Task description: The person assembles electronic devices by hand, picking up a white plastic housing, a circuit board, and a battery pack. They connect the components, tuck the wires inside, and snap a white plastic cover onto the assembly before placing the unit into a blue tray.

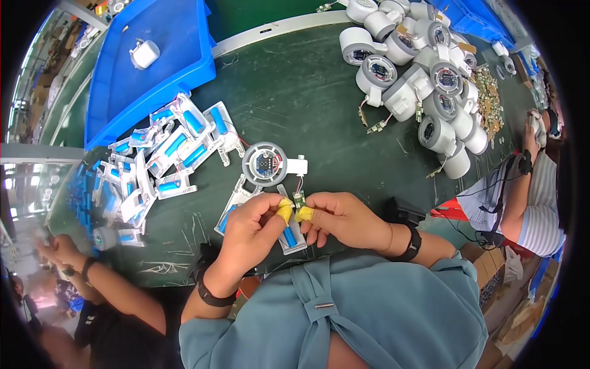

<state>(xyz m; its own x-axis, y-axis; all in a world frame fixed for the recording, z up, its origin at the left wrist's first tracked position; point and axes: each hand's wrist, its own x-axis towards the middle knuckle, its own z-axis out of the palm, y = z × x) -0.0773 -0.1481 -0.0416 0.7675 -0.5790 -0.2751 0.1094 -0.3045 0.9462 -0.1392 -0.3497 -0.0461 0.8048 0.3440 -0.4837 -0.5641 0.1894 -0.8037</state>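
My left hand (pixel 253 224) and my right hand (pixel 350 220) meet close together near the table's front edge, with yellow covers on some fingertips. My right thumb and forefinger pinch a small green circuit board (pixel 299 198). The left fingers are closed beside it; what they grip is hidden. Thin wires run from the board up to a white, grey-ringed round housing (pixel 264 164) with a side arm. Under my hands lies a white plastic holder with a blue battery cell (pixel 290 236). Another white holder (pixel 238 195) lies partly behind my left hand.
Several white holders with blue cells (pixel 178 144) are heaped at left, below a blue tray (pixel 203 67) with one white part (pixel 145 54). White round housings (pixel 402 80) pile up at far right, beside many small boards (pixel 490 101). Other people's arms (pixel 117 292) show at both sides.
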